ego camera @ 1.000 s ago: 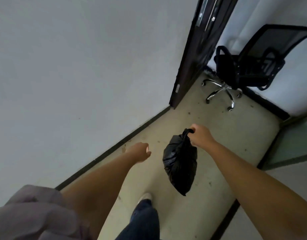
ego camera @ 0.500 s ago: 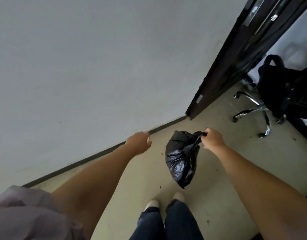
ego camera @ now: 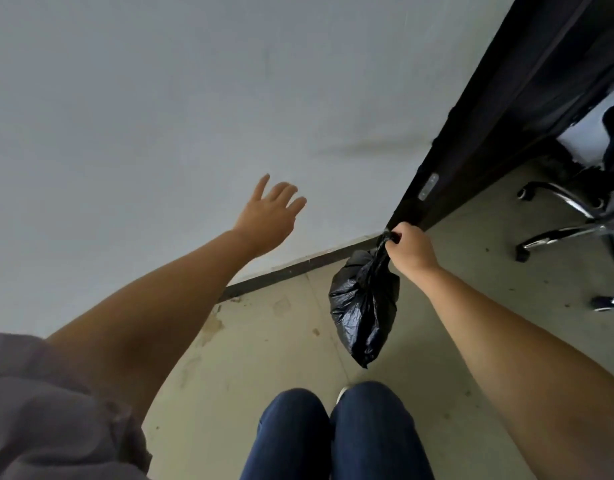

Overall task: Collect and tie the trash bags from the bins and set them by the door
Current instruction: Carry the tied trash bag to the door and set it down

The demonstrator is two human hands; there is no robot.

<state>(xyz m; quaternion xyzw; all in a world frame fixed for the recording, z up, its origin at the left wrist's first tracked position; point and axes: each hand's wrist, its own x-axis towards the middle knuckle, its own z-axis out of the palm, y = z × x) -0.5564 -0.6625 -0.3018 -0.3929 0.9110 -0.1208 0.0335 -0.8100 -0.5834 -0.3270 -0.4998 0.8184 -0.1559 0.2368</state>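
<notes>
A small black trash bag (ego camera: pixel 364 306), knotted at its neck, hangs in the air above the floor. My right hand (ego camera: pixel 411 249) is closed around the knot, close to the bottom corner of the dark door (ego camera: pixel 513 98). My left hand (ego camera: pixel 269 213) is raised in front of the white wall with its fingers spread and nothing in it. The bag's lower tip hangs just ahead of my knees.
A white wall (ego camera: pixel 160 116) with a dark skirting strip (ego camera: pixel 298 268) runs along the left. The chrome base of an office chair (ego camera: pixel 582 230) stands on the floor at the right, beyond the door. Stained beige floor (ego camera: pixel 257 348) lies below.
I have moved closer to the wall and door. My left hand rose and opened from a loose fist. My right hand carried the bag toward the door's bottom corner.
</notes>
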